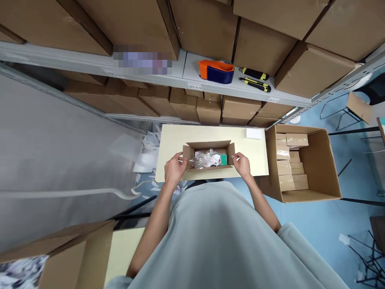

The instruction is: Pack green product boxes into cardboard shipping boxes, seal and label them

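A small open cardboard box (209, 145) stands on the cream tabletop (171, 136) in front of me, its flaps raised. Crumpled clear plastic wrap (202, 159) fills its left and middle part, and a green item (223, 159) shows at the right end beside something white. My left hand (174, 169) is at the box's left end, fingers bent and pinching the end flap. On the opposite side, my right hand (242, 164) has its thumb and fingers closed on the right end flap. The undersides of both hands are hidden.
A white pad (254, 133) lies at the table's back right. Right of the table, a large carton (323, 164) holds several small boxes. On the shelf (192, 74) above are an orange-and-blue tape dispenser (216, 71) and yellow-black cutters (255, 83). Another carton (78, 257) stands lower left.
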Demonstrator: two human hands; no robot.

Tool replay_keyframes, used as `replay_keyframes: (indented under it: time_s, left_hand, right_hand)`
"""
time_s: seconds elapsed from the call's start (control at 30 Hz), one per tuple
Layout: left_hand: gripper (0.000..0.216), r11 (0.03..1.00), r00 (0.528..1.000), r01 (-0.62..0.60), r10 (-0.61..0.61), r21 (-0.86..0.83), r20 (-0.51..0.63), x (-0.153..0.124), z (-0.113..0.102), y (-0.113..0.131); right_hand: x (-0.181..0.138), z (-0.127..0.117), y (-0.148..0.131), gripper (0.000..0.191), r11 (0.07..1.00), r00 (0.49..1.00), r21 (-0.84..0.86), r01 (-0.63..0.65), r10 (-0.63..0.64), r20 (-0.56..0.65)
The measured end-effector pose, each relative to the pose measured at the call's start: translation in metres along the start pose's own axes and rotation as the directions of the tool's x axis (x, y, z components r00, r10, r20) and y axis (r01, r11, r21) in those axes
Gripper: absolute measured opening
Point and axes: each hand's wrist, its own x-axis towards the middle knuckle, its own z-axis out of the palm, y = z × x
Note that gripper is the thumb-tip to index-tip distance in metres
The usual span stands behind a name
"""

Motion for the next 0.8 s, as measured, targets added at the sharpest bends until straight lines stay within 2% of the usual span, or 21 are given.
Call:
replay_keyframes:
  time_s: [0.17,0.27,0.33,0.4,0.47,0.53,0.6,0.67,0.73,0.8]
  left_hand:
    - [0.049,0.998,0.997,-0.054,0.055,-0.019,0.048,0.009,-0.007,-0.021]
    - [0.05,0.997,0.997,-0.067,0.068,-0.029,0.042,0.009,-0.018,-0.035]
    - [0.049,0.985,0.985,-0.167,0.166,-0.03,-0.052,0.003,-0.025,-0.038]
    - [0.046,0.941,0.932,-0.338,0.33,-0.028,-0.148,-0.004,-0.03,-0.035]
    - [0.043,0.868,0.863,-0.495,0.487,-0.034,-0.133,-0.012,-0.03,-0.024]
    - [0.043,0.817,0.817,-0.576,0.576,-0.029,-0.003,-0.016,-0.024,-0.009]
    - [0.046,0.821,0.815,-0.57,0.559,0.037,0.153,-0.015,-0.015,0.004]
    - [0.048,0.837,0.829,-0.532,0.484,0.127,0.281,-0.011,-0.005,0.014]
    - [0.045,0.84,0.834,-0.508,0.426,0.187,0.351,-0.005,0.001,0.017]
    - [0.04,0.838,0.83,-0.509,0.416,0.198,0.372,0.001,0.004,0.016]
  right_hand:
    - [-0.001,0.003,-0.018,0.02,0.995,0.996,-0.041,-0.093,0.093,0.001]
    - [-0.01,0.003,-0.038,0.019,0.982,0.994,-0.155,-0.109,0.111,0.002]
    - [-0.017,0.003,-0.055,0.024,0.96,0.994,-0.265,-0.09,0.07,-0.084]
    - [-0.023,0.005,-0.075,0.031,0.939,0.99,-0.344,-0.028,-0.022,-0.141]
    - [-0.022,0.011,-0.096,0.032,0.927,0.993,-0.365,0.09,-0.11,-0.032]
    - [-0.014,0.022,-0.116,0.036,0.912,0.968,-0.351,0.213,-0.15,0.199]
    - [-0.002,0.036,-0.132,0.054,0.885,0.914,-0.375,0.278,-0.124,0.385]
    - [0.01,0.051,-0.142,0.068,0.855,0.873,-0.434,0.285,-0.046,0.485]
    - [0.017,0.064,-0.146,0.068,0.832,0.857,-0.485,0.269,0.023,0.515]
    - [0.019,0.07,-0.146,0.055,0.82,0.865,-0.513,0.255,0.044,0.5]
